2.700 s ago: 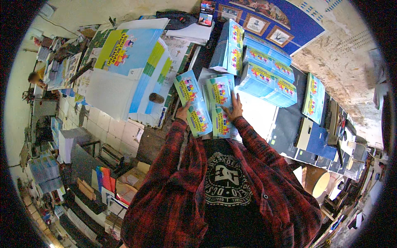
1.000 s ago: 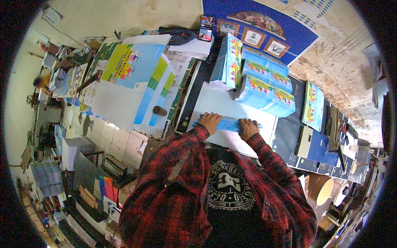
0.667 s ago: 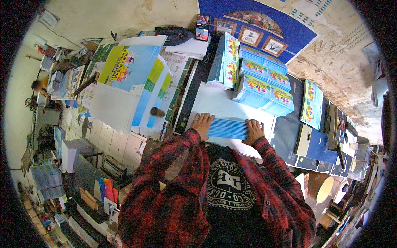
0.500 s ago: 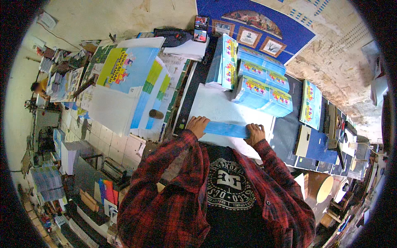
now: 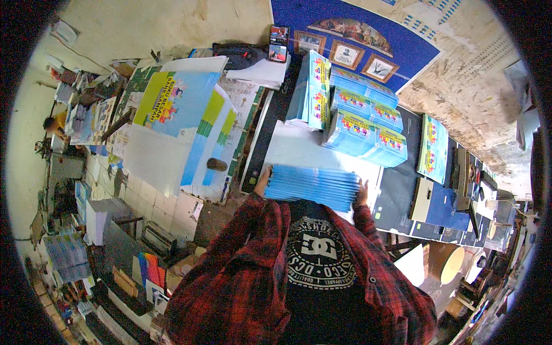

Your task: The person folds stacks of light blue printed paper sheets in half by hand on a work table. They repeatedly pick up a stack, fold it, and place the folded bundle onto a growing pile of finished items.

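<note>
A stack of blue booklets [image 5: 313,187] was held edge-up between both hands, at the near edge of the white sheet [image 5: 299,150] on the dark worktable [image 5: 402,195]. The left hand [image 5: 263,183] was pressed against the stack's left end; only part of it showed, fingers mostly hidden behind the booklets, so their spread could not be told. The right hand [image 5: 362,192] was clamped on the right end, fingers curled up over the stack's corner. The stack was seen spine-side toward the camera, as a ribbed blue block, just in front of the person's chest. Red plaid sleeves [image 5: 253,230] were seen coming up from the lower edge.

Toward the far edge of the worktable, piles of light blue printed booklets [image 5: 362,123] were laid, one pile standing upright [image 5: 313,89] at the far left corner of the sheet. Another booklet pile [image 5: 432,149] was set toward the right edge, well apart from the held stack. Left of the worktable, large printed sheets in blue, yellow and green [image 5: 178,115] were spread on a second surface. Framed pictures [image 5: 345,54] were seen against a blue board at the far side.
</note>
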Demonstrator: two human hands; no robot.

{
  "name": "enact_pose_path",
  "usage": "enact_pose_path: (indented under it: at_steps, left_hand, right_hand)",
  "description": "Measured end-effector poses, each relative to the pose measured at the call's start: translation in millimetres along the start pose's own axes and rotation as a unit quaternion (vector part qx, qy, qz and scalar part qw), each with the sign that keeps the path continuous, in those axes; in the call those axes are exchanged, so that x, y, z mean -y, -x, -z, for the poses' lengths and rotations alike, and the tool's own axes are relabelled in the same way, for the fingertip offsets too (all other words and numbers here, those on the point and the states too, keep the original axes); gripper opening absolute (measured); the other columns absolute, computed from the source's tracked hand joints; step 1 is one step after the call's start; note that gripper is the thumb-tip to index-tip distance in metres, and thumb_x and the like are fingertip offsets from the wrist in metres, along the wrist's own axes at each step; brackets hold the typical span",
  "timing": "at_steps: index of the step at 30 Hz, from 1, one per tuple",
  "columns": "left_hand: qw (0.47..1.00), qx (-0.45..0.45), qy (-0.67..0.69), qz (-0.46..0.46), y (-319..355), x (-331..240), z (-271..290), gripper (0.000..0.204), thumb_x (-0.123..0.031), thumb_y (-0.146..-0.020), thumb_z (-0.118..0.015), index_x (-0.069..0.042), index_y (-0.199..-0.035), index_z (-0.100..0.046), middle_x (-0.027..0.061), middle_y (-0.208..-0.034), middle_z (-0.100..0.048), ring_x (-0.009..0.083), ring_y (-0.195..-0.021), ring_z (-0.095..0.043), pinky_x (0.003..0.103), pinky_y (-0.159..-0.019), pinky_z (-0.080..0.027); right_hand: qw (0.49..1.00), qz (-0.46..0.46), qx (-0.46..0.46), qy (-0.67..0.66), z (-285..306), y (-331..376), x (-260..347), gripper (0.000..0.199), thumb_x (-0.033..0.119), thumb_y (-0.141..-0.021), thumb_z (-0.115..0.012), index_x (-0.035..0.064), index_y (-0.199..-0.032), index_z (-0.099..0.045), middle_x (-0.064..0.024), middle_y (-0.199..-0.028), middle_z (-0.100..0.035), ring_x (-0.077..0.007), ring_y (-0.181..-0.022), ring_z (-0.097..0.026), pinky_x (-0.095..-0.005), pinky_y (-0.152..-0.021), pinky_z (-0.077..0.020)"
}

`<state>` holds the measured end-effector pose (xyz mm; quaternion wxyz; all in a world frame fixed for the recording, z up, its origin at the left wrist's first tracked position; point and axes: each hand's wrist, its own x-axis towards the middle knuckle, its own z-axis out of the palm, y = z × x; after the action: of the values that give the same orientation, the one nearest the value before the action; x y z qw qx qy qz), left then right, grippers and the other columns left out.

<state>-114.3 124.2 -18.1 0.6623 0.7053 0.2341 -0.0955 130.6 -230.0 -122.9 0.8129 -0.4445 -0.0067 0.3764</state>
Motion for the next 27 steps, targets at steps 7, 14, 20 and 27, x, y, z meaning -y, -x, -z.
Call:
enact_pose_path:
  at_steps: [7, 14, 20, 27]
  left_hand:
    - [0.843, -0.131, 0.503, -0.140, 21, 63, -25, 0.046, -0.029, -0.100, -0.028, -0.010, -0.142, -0.029, 0.0105, -0.135, -0.044, 0.0219, -0.122, -0.044, 0.037, -0.101, -0.036]
    - [0.457, 0.138, 0.873, -0.098, 4, 77, -37, 0.050, -0.035, -0.099, -0.029, -0.011, -0.143, -0.025, 0.0103, -0.139, -0.039, 0.0244, -0.125, -0.037, 0.041, -0.105, -0.028]
    - [0.967, -0.216, 0.048, -0.124, 2, 79, -21, 0.049, -0.043, -0.096, -0.037, -0.009, -0.132, -0.042, 0.0147, -0.125, -0.052, 0.0266, -0.109, -0.053, 0.035, -0.096, -0.040]
    - [0.959, -0.160, -0.201, -0.125, 9, -10, 8, 0.032, -0.030, -0.091, -0.051, -0.007, -0.112, -0.058, 0.0123, -0.101, -0.061, 0.0294, -0.098, -0.059, 0.034, -0.086, -0.046]
  right_hand:
    - [0.984, -0.108, 0.133, 0.049, -71, 25, 34, 0.078, 0.064, -0.091, -0.014, 0.0070, -0.145, -0.020, -0.0109, -0.146, -0.029, -0.0252, -0.133, -0.030, -0.0384, -0.110, -0.0173]
    - [0.998, -0.058, 0.037, -0.014, -54, 31, 5, 0.065, 0.052, -0.097, -0.023, 0.0067, -0.143, -0.024, -0.0122, -0.140, -0.036, -0.0236, -0.128, -0.036, -0.0375, -0.107, -0.0273]
    - [0.983, 0.013, -0.030, 0.182, -47, 13, 4, 0.060, 0.054, -0.095, -0.032, 0.0032, -0.121, -0.050, -0.0106, -0.113, -0.057, -0.0174, -0.105, -0.051, -0.0314, -0.092, -0.0400]
    - [0.893, 0.042, 0.115, 0.434, -93, 0, 86, 0.022, 0.019, -0.087, -0.060, 0.0047, -0.104, -0.060, -0.0042, -0.083, -0.061, -0.0124, -0.079, -0.057, -0.0272, -0.073, -0.0467]
